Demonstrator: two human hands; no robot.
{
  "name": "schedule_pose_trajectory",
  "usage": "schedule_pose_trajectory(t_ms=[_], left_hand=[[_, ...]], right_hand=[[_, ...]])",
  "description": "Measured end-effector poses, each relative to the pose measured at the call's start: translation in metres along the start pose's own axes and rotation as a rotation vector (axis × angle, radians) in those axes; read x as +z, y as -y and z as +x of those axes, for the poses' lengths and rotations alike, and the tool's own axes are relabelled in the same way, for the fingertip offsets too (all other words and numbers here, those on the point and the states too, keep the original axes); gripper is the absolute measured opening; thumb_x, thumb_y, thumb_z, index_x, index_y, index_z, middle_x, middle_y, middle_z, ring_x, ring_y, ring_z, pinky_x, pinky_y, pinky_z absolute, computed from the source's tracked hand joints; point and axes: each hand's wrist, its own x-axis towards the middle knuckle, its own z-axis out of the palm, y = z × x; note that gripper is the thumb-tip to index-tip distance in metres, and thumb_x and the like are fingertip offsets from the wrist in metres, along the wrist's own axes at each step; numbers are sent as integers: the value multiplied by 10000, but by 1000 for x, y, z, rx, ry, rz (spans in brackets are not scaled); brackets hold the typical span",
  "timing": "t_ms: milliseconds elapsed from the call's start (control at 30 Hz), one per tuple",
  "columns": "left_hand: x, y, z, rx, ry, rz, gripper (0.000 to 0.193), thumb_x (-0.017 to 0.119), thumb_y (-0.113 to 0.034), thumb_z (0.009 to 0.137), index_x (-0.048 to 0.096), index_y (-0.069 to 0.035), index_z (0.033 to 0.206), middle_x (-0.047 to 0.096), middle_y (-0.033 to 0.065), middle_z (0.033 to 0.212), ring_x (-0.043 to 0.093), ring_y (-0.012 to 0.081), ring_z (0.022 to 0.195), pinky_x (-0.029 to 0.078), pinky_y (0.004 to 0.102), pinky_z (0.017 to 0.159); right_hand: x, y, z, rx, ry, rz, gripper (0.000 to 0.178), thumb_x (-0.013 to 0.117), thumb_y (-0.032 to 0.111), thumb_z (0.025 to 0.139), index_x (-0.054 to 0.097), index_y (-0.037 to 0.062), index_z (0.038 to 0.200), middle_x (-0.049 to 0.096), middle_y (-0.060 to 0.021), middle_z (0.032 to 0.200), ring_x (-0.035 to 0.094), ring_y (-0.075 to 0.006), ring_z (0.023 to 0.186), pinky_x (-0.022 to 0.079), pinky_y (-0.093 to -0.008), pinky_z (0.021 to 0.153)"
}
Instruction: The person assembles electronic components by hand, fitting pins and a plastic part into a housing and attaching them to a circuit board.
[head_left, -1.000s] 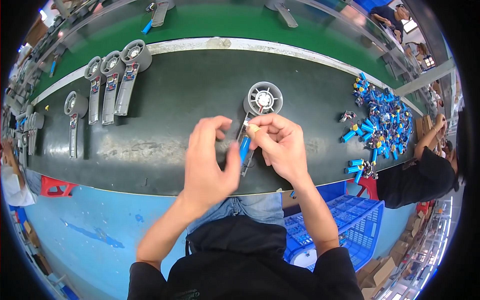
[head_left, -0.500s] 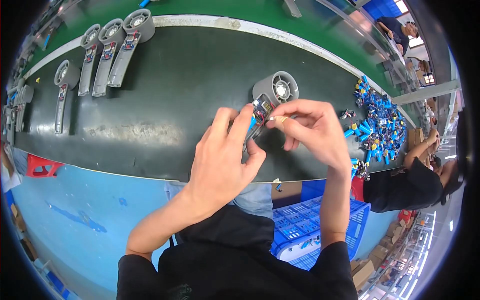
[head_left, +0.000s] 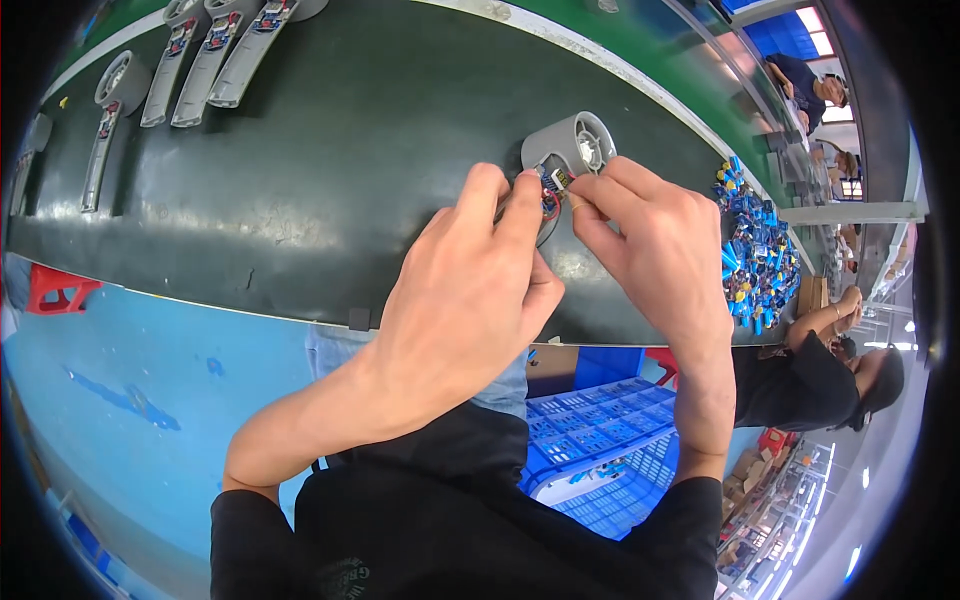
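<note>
A grey fan housing (head_left: 548,148) with a round head and a handle lies on the dark bench in front of me. My left hand (head_left: 460,290) is closed round its handle, covering most of it. Between my fingertips shows a small circuit board (head_left: 556,180) with thin red wires, set where the handle joins the head. My right hand (head_left: 660,235) pinches at the board's right edge, beside the wires. What lies between its thumb and fingers is too small and covered to make out.
Several similar fan housings (head_left: 238,62) with boards lie at the far left of the bench (head_left: 330,150). A heap of blue cells with boards (head_left: 760,255) sits at the right. Below the bench is a blue crate (head_left: 600,420). A co-worker (head_left: 810,385) is at the right.
The view has shifted, so the bench things sit higher in the picture. My right fingers have moved in against the board near the fan head. My left hand keeps its hold.
</note>
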Motion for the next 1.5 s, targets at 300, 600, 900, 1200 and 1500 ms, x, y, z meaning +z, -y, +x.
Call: schedule_pose_trajectory(t_ms=[300, 600, 900, 1200, 1500], left_hand=[[1, 2, 2, 33, 1, -12, 481, 665, 18, 742, 584, 59, 1215, 525, 135, 987, 588, 300, 701, 478, 404, 586], [-3, 7, 5, -35, 8, -82, 462, 672, 16, 737, 610, 35, 1195, 535, 141, 948, 590, 318, 728, 491, 398, 639], [-12, 16, 10, -74, 63, -163, 455, 676, 2, 729, 648, 44, 1181, 568, 150, 912, 588, 314, 745, 482, 382, 658], [-15, 19, 11, -127, 94, -170, 458, 675, -16, 725, 662, 41, 1179, 580, 146, 907, 581, 307, 744, 476, 377, 670], [-17, 20, 13, -112, 87, -177, 467, 672, -11, 720, 661, 40, 1184, 578, 144, 897, 570, 300, 725, 459, 377, 646]], right_hand=[[-8, 4, 11, -31, 123, -150, 66, 713, 116, 797, 717, 67, 842, 637, -51, 786, 651, -266, 656, 506, -369, 575], [3, -15, 17, -234, 9, -90, 141, 773, 76, 728, 683, 78, 836, 621, -23, 777, 631, -225, 613, 501, -345, 553], [0, -36, 36, -531, 94, 14, 255, 789, 42, 677, 666, 45, 900, 569, -40, 777, 596, -216, 646, 481, -343, 540], [2, -36, 40, -616, 122, 19, 305, 793, 44, 653, 666, 35, 930, 556, -42, 776, 588, -215, 641, 471, -343, 532], [-6, -31, 38, -516, 141, -59, 279, 783, 38, 688, 662, 51, 939, 578, -44, 802, 605, -216, 659, 486, -349, 543]])
